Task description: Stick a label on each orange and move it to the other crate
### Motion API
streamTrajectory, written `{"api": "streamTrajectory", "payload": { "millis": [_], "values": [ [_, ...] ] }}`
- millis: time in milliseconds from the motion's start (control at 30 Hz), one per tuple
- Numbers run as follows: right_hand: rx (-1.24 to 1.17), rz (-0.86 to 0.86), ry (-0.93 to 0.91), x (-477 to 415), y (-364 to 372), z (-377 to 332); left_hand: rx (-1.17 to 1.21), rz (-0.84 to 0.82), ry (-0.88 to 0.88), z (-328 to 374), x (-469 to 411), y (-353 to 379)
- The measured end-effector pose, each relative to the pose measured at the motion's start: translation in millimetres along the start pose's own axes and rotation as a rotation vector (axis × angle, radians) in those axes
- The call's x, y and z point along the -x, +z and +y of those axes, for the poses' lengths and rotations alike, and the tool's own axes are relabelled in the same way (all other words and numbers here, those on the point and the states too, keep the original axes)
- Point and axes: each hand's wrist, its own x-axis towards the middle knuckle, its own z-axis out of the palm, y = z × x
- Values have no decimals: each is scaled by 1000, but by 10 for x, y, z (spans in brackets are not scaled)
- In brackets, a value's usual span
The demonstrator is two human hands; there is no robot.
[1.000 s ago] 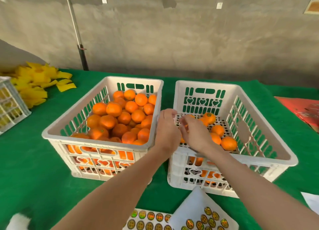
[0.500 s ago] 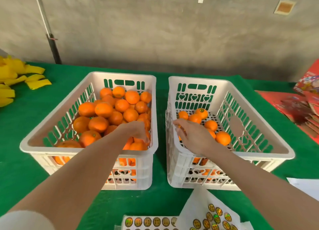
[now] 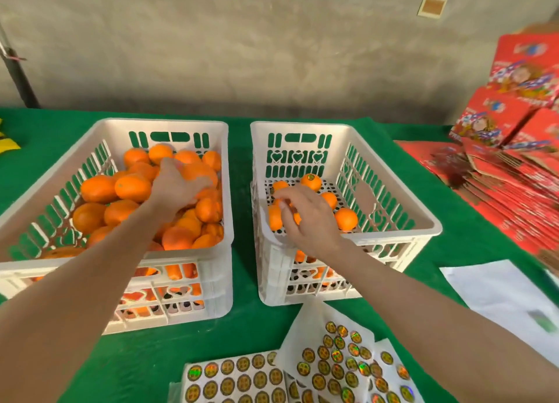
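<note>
Over on the left, the white slotted plastic crate is piled high with round oranges. The left hand lies on top of the heap, fingers draped over one fruit, too blurred to tell if it grips. Next door, the second white crate holds only a few oranges, one a labelled orange. The right hand hovers over them, fingers loose, holding nothing. Round sticker sheets lie on the green counter.

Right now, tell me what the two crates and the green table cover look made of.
Left crate and right crate: white moulded plastic, apparently, smooth with slight sheen; slotted walls and heart cut-outs suggest it. Table cover: green cloth, probably felt; matte, faintly fuzzy, no glare.
</note>
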Motion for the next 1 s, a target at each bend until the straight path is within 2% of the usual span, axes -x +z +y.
{"api": "streamTrajectory", "payload": {
  "millis": [67, 133, 167, 233, 333, 433, 500, 633, 733, 867, 1000],
  "values": [
    [-156, 24, 18, 256, -56, -101, 186, 50, 58, 3, 54, -67],
    [-278, -116, 95, 670, -111, -115, 396, 2, 102, 12, 265, -185],
    [-294, -217, 173, 907, -129, -60, 401, -76, 156, 22, 403, -222],
    [-228, -396, 376, 1361, -126, 187, 398, -235, 262, 27, 730, -256],
    [-15, -611, 786, 1749, -118, 612, 600, -359, 224, 74, 1323, -156],
    [-24, -754, 1001, 1898, -82, 810, 653, -486, 111, 2, 1704, 128],
    [-59, -754, 1022, 1914, -65, 843, 689, -541, -22, -155, 1831, 356],
    [-114, -775, 932, 1867, -97, 823, 673, -551, -280, -537, 1954, 782],
    [-236, -701, 894, 1833, -135, 810, 582, -565, -341, -761, 1954, 1013],
    [-469, -607, 932, 1821, -247, 777, 480, -596, -403, -889, 1900, 1239],
    [-600, -565, 928, 1839, -347, 753, 407, -695, -419, -946, 1903, 1351]
  ]
}}
